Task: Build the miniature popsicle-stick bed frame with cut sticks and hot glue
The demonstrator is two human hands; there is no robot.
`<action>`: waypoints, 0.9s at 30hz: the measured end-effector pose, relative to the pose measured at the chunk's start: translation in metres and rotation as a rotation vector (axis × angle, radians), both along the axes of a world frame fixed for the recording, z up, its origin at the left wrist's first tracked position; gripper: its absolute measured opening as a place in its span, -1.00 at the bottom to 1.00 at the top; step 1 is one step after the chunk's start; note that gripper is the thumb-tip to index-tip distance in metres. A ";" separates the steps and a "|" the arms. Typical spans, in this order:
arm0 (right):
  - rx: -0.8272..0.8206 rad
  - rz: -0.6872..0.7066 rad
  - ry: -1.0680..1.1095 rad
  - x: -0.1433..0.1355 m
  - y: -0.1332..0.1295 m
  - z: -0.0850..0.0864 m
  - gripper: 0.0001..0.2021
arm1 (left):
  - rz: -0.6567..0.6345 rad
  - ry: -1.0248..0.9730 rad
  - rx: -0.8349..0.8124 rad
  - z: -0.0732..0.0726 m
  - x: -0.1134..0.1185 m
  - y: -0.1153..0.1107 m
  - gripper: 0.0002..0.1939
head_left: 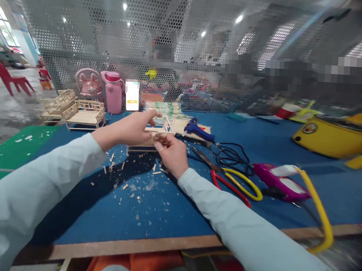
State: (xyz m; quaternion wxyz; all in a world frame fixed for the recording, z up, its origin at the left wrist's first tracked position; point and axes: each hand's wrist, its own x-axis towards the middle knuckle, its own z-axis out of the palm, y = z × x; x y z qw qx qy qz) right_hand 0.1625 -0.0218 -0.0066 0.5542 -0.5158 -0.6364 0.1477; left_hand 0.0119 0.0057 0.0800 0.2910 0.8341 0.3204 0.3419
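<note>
Nearest, pale sleeves (43, 188), both stretched forward over a blue table (126, 222). At far left, small wooden benches (85, 116), apparently complete. Next along, a pink flask (113, 94) and a lit phone (132, 102). Then the left hand (129, 128), fingers apart, thumb at a wooden frame (159, 130) just left of the middle; cannot tell if resting on the table or lifted. Scraps (156, 173) strewn in front, sticks (164, 108) laid behind. On the frame's near side, the right hand (173, 153), thumb and fingertips pinched together on its wood. Looks partway built: rails and some uprights joined. Cannot tell what is left, with both hands covering much of it. Farther right, a blue glue gun (199, 130), shears (217, 168) and a magenta tool (276, 180), all set down.
</note>
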 end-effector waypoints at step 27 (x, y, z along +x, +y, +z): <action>-0.010 -0.118 -0.146 0.006 -0.010 0.004 -0.68 | 0.014 0.265 0.258 -0.019 0.015 0.022 -0.61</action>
